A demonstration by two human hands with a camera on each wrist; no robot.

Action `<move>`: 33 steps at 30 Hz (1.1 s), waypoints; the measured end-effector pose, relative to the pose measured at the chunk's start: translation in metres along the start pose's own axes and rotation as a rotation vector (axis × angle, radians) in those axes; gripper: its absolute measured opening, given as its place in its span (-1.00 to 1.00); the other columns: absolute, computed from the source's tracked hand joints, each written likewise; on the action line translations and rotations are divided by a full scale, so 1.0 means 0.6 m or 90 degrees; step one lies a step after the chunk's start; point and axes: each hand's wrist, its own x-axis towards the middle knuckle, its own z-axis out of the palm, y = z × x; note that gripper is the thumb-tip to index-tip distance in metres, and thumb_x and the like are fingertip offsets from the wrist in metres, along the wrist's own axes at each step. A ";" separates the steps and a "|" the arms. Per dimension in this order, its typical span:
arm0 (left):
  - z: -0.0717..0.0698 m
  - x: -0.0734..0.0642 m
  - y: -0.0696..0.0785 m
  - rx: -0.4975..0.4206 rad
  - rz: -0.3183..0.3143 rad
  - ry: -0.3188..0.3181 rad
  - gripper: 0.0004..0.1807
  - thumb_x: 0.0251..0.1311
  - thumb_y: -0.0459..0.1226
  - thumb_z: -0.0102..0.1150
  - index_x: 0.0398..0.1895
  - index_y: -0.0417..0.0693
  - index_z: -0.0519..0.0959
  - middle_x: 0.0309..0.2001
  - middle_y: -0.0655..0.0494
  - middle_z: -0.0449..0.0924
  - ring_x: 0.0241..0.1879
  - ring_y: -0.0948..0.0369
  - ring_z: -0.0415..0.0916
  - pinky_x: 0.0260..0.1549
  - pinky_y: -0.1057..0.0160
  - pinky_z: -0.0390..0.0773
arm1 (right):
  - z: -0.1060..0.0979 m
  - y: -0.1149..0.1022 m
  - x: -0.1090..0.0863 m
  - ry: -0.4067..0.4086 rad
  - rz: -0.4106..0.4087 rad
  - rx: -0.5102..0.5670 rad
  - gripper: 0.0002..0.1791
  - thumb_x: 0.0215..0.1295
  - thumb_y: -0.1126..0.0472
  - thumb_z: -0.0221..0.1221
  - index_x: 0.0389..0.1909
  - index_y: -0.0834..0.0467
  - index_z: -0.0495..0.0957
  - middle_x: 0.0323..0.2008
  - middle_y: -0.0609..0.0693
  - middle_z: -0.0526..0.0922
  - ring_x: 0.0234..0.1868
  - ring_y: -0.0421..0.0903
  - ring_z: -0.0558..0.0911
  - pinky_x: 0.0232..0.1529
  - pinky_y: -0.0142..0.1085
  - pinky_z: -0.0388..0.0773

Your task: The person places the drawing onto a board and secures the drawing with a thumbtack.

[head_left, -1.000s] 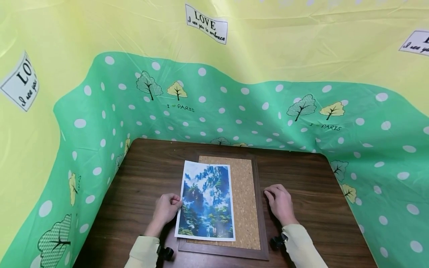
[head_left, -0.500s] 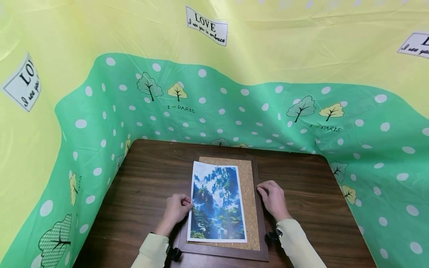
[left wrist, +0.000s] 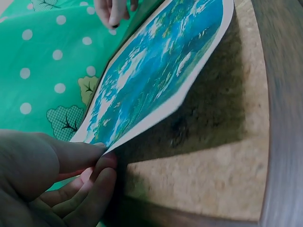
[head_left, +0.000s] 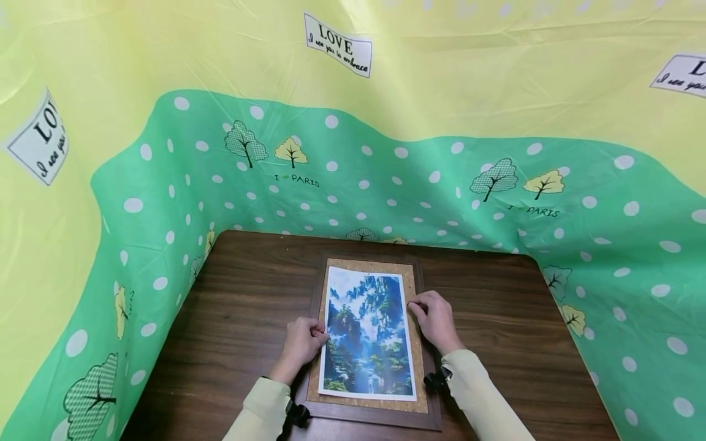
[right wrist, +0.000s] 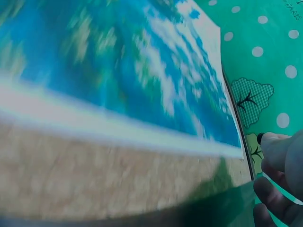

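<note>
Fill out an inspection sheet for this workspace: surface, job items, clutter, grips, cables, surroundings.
Surface: dark wood-look table.
Job items: landscape print over a framed cork board, its left edge raised off the cork.
Clutter: nothing seen.
Left grip: pinches the print's left edge.
Right grip: near the print's right edge, contact unclear; holds a small dark item, too small to identify.
Cables: nothing seen.
Surroundings: yellow-and-green printed drape behind the table and along both sides.
</note>
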 end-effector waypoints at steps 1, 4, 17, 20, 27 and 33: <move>0.002 0.001 0.001 0.000 0.003 -0.001 -0.82 0.10 -0.39 0.52 -0.55 -0.05 0.68 -0.60 0.27 0.61 -0.53 0.35 0.46 -0.42 0.27 0.52 | 0.002 -0.002 0.002 -0.003 0.006 0.008 -0.90 0.40 0.29 0.36 -0.16 0.21 0.80 -0.16 0.10 0.70 -0.13 0.07 0.68 -0.08 0.07 0.63; 0.006 0.001 0.006 0.004 0.006 -0.009 -0.82 0.08 -0.40 0.52 -0.56 -0.05 0.68 -0.60 0.26 0.61 -0.54 0.34 0.46 -0.45 0.28 0.52 | 0.009 -0.006 0.009 -0.017 0.023 0.025 -0.90 0.42 0.26 0.34 -0.16 0.17 0.81 -0.19 0.07 0.71 -0.17 0.04 0.67 -0.11 0.03 0.63; 0.020 0.004 0.019 0.004 -0.029 -0.021 -0.85 0.12 -0.37 0.53 -0.51 -0.06 0.71 -0.56 0.24 0.63 -0.53 0.34 0.50 -0.47 0.27 0.55 | 0.035 -0.011 0.031 -0.049 0.107 0.059 -0.86 0.46 0.20 0.33 -0.11 0.12 0.82 -0.19 0.04 0.74 -0.28 -0.07 0.62 -0.18 -0.09 0.58; 0.023 0.004 0.019 0.004 -0.023 -0.014 -0.86 0.11 -0.37 0.53 -0.51 -0.06 0.72 -0.56 0.24 0.62 -0.53 0.34 0.50 -0.47 0.27 0.56 | 0.041 -0.013 0.038 -0.047 0.105 0.063 -0.86 0.46 0.21 0.32 -0.11 0.13 0.82 -0.17 0.05 0.75 -0.26 -0.06 0.64 -0.16 -0.06 0.60; 0.028 0.003 0.015 0.005 0.001 0.007 -0.82 0.06 -0.39 0.55 -0.55 -0.05 0.69 -0.59 0.25 0.61 -0.55 0.36 0.49 -0.49 0.31 0.54 | 0.057 -0.025 0.058 -0.038 0.066 0.055 -0.86 0.44 0.24 0.33 -0.12 0.18 0.82 -0.20 0.07 0.77 -0.24 0.00 0.68 -0.12 0.02 0.63; 0.029 0.005 0.016 0.001 -0.006 0.015 -0.77 0.05 -0.39 0.56 -0.58 -0.05 0.65 -0.61 0.25 0.58 -0.56 0.36 0.46 -0.51 0.32 0.52 | 0.073 -0.036 0.078 -0.045 0.067 0.048 -0.85 0.46 0.22 0.31 -0.12 0.18 0.81 -0.16 0.09 0.77 -0.14 0.04 0.68 -0.05 0.04 0.64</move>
